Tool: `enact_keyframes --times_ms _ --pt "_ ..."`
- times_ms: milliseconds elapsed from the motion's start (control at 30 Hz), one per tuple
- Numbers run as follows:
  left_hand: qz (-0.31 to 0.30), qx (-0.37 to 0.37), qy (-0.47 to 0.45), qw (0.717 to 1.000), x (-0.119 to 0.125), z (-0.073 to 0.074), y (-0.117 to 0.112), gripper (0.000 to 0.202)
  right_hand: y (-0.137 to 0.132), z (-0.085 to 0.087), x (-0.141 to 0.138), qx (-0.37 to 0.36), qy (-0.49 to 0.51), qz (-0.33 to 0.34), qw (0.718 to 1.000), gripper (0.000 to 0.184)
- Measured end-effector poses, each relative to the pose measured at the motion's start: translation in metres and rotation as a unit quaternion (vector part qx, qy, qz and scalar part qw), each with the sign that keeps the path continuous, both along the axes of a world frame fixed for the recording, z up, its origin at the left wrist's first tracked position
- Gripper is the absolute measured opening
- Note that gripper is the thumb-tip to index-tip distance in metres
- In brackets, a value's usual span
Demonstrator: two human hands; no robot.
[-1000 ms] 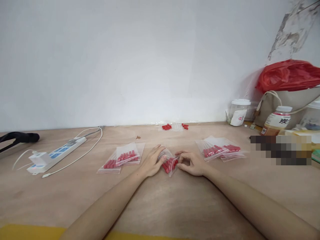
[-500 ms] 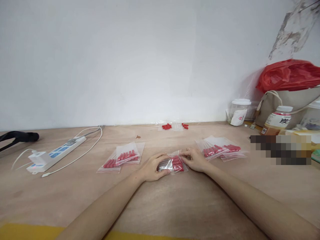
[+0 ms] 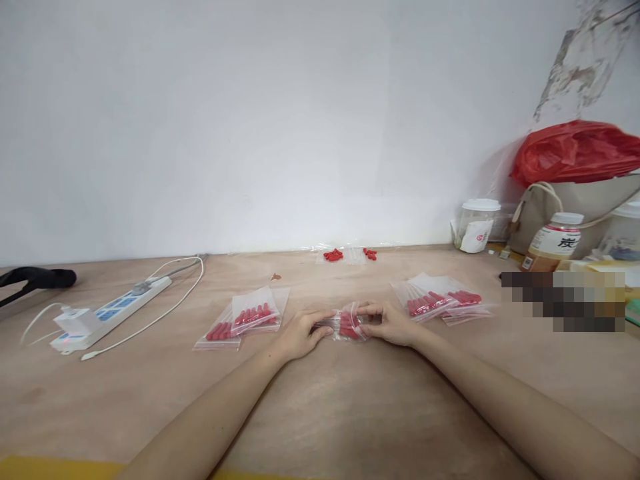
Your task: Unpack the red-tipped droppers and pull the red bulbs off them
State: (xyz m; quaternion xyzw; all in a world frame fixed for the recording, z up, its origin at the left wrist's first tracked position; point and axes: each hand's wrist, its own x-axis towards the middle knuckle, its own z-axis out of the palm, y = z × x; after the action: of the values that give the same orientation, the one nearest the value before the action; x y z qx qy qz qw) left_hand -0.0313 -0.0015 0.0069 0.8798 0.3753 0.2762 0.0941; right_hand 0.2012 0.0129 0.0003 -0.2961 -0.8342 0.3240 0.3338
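A small clear zip bag of red pieces sits at the middle of the wooden table, held between both hands. My left hand pinches its left end with closed fingers. My right hand pinches its right end, fingers also closed. The bag looks slightly raised off the table. To the left lies a pile of filled bags. To the right lies another pile of filled bags.
Loose red pieces and clear bags lie by the wall. A white power strip with cable is at left, a black object at far left. A lidded cup, bottle, beige bag and red plastic bag crowd the right.
The bag has turned from tilted and flat on the table to lengthwise between my hands. My right hand moved up to its right end and my left hand to its left end.
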Motion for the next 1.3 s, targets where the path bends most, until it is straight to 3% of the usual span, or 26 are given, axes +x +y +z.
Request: enact_keyframes --times_ms 167,333,533,600,833,1000,1300 --pt "0.023 0.019 0.001 1.0 -0.001 -0.002 0.001 0.029 0.004 -0.004 -0.003 0.006 -0.045 -0.069 0.997 0.029" --pt "0.022 0.032 0.004 0.999 -0.001 -0.001 0.0 0.026 -0.001 0.0 -0.006 0.037 -0.083 -0.075 0.993 0.036" --pt "0.021 0.029 -0.017 0.999 0.0 -0.002 0.001 0.023 -0.015 0.003 -0.012 0.19 -0.1 -0.125 0.969 0.014" --pt "0.02 0.027 -0.024 0.999 0.0 -0.003 0.001 0.023 -0.016 0.002 -0.013 0.227 -0.105 -0.134 0.959 0.014" --pt "0.022 0.013 -0.017 1.0 -0.001 -0.003 0.003 0.022 -0.007 0.0 -0.011 0.081 -0.078 -0.05 0.992 0.02" --pt "0.004 -0.026 -0.029 0.999 -0.003 -0.001 0.003 0.026 -0.009 0.004 -0.009 0.108 -0.11 -0.101 0.983 0.017" --pt "-0.032 -0.042 -0.009 0.999 -0.008 -0.001 0.001 0.037 -0.009 0.002 -0.005 0.161 -0.119 -0.077 0.977 0.011"
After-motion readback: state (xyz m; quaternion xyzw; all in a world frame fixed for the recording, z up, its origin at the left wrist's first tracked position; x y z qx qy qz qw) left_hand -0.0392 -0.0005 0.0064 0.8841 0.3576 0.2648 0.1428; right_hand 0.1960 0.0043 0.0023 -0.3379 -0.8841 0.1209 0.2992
